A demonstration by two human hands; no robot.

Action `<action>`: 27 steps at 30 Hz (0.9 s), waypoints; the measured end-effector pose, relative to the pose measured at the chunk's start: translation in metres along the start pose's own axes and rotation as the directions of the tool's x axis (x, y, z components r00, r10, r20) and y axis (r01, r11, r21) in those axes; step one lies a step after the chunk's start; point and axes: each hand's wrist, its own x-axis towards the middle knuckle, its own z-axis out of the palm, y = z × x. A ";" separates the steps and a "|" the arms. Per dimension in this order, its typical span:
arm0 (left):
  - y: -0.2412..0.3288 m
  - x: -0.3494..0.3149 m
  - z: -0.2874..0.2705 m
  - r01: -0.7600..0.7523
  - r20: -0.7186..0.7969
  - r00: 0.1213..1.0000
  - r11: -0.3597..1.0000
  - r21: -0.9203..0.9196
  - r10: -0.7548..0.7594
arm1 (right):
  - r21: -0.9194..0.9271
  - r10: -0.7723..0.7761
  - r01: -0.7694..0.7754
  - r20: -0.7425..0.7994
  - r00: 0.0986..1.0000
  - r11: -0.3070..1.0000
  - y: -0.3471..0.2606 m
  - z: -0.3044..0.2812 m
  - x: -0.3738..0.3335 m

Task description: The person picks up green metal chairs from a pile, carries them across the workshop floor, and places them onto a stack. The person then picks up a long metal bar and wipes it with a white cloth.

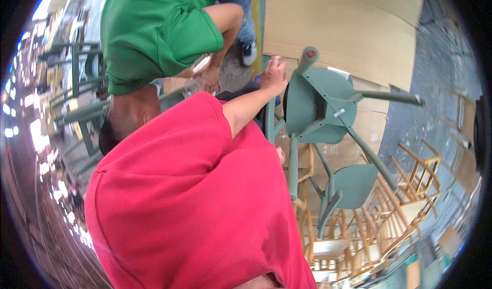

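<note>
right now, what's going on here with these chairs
The person in the red shirt has one hand beside the seat of an upturned grey-green chair, its underside facing the camera; whether the hand grips is unclear. A co-worker in green bends alongside, hands close together. Lower in view are a second grey-green chair and some light wooden chairs.

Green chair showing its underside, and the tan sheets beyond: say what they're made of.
Chair: probably painted wood, smooth grey-green; one leg tip shows reddish-brown, though it could be a pad. Sheets: likely matte cardboard, going by plain tan faces and crease-like lines.
</note>
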 end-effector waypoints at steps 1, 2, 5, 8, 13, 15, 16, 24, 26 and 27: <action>-0.001 -0.001 0.003 0.002 -0.027 1.000 1.000 -0.018 -0.002 | -0.021 0.017 -0.017 -0.008 1.000 1.000 -0.001 -0.003 0.000; -0.001 -0.001 0.004 0.000 -0.055 0.998 0.999 -0.035 -0.002 | -0.038 0.033 -0.034 -0.016 0.999 0.999 -0.005 -0.002 -0.002; 0.001 0.001 0.000 -0.024 -0.094 0.995 0.998 -0.060 0.018 | -0.134 0.046 -0.045 0.005 0.999 0.990 -0.002 -0.004 0.011; 0.004 0.000 -0.006 -0.007 -0.087 0.996 0.999 -0.044 0.003 | -0.198 0.064 -0.055 0.041 0.997 0.979 0.004 -0.009 0.025; 0.004 0.008 -0.005 -0.010 -0.069 0.998 0.998 -0.059 0.006 | -0.235 0.079 -0.067 0.045 0.996 0.970 0.003 -0.017 0.021; 0.002 0.005 -0.006 0.005 -0.072 0.997 0.999 -0.049 -0.008 | -0.254 0.079 -0.063 0.050 0.996 0.965 0.003 -0.022 0.019; 0.003 0.005 -0.006 0.008 -0.080 0.997 0.999 -0.046 -0.011 | -0.258 0.073 -0.058 0.048 0.996 0.964 0.002 -0.024 0.019; 0.004 0.003 -0.004 -0.008 -0.104 0.995 1.000 -0.016 0.007 | -0.246 0.069 -0.051 0.069 0.995 0.968 0.000 -0.025 0.010; 0.004 0.004 -0.003 0.005 -0.082 0.997 1.000 -0.011 -0.005 | -0.239 0.066 -0.045 0.080 0.995 0.970 -0.003 -0.024 0.006; 0.003 0.002 -0.003 0.009 -0.071 0.997 1.000 -0.007 -0.009 | -0.239 0.063 -0.041 0.088 0.994 0.970 -0.003 -0.024 0.004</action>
